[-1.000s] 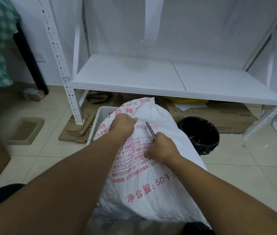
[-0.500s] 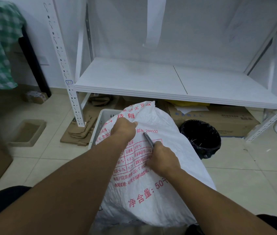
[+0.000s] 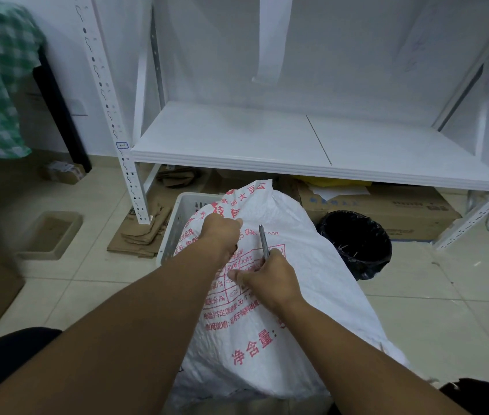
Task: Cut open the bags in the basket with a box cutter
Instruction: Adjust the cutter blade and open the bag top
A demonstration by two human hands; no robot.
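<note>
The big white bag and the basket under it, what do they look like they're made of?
White bag: seemingly woven plastic sacking, matte; a fine weave texture shows under the red print. Basket: looks like moulded white plastic, smooth, with slotted vent holes in its wall.

The white woven bag (image 3: 303, 265) carries red printing in Chinese. Near its lower part the big characters "净含量:" can be read. Above them stands a smaller line, "使用说明:", and what comes after it is partly covered. Inside a red table on the bag there are cells with "水分%", and a line below the table contains "GB/T". Near the top of the bag the characters "大豆" and "技有" show, with a number ending in "000" beside the blade. On the white shelf post (image 3: 123, 163) there is a small blue-framed label (image 3: 123, 144), too small to read. The blue print on the cardboard box (image 3: 387, 205) is blurred.
</note>
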